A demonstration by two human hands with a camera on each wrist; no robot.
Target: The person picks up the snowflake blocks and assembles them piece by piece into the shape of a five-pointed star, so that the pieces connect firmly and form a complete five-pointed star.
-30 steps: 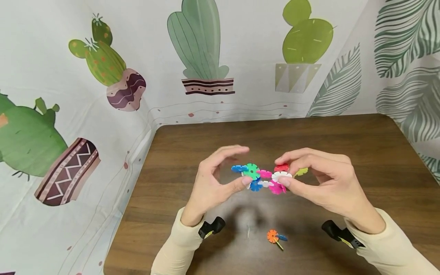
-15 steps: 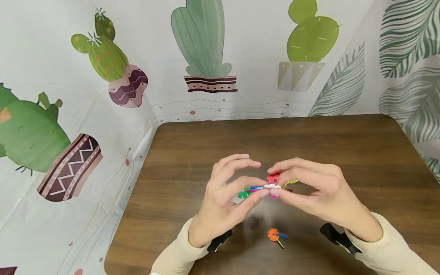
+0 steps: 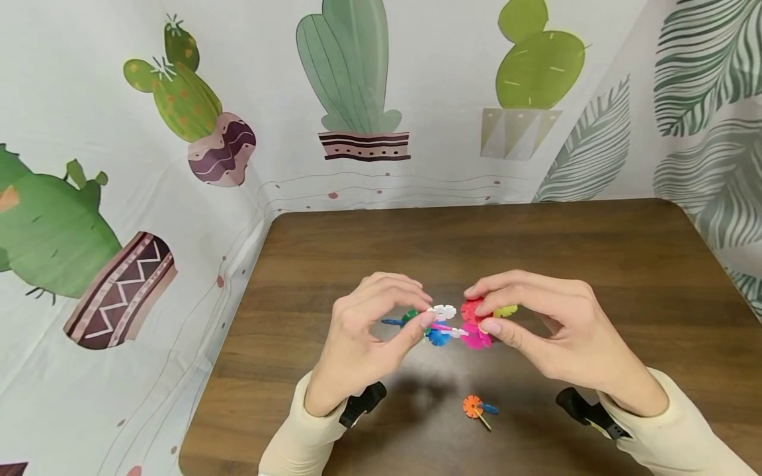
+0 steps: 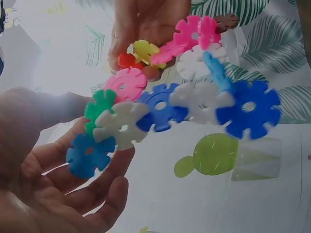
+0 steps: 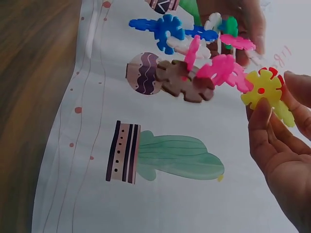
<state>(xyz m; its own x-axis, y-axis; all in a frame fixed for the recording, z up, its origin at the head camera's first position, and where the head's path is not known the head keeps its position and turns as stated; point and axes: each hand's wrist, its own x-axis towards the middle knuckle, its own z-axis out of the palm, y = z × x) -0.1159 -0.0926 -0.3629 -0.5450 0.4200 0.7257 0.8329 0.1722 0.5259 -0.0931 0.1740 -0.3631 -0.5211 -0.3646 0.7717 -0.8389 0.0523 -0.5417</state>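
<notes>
Both hands hold a chain of slotted plastic snowflake discs above the table. My left hand (image 3: 372,330) pinches its left part between thumb and fingers, where a white disc (image 3: 443,312), a green disc (image 4: 98,110) and a blue disc (image 3: 439,335) cluster. My right hand (image 3: 562,327) pinches the other end, at a red disc (image 3: 471,309) and a yellow disc (image 5: 262,90). Magenta discs (image 3: 476,336) sit between the hands. Brown discs (image 5: 184,82) hang off the chain in the right wrist view. Fingers hide some of the joints.
On the brown wooden table (image 3: 333,244), below the hands, lies a small orange disc (image 3: 472,406) joined to a blue and a yellow-green piece. A cactus-print cloth (image 3: 440,79) hangs behind and to the left. Black wrist cameras (image 3: 364,402) sit on both cuffs.
The hands came together at the discs, then my left hand drew back left. A white disc that was at the right fingertips now shows at the left ones. The chain has turned.
</notes>
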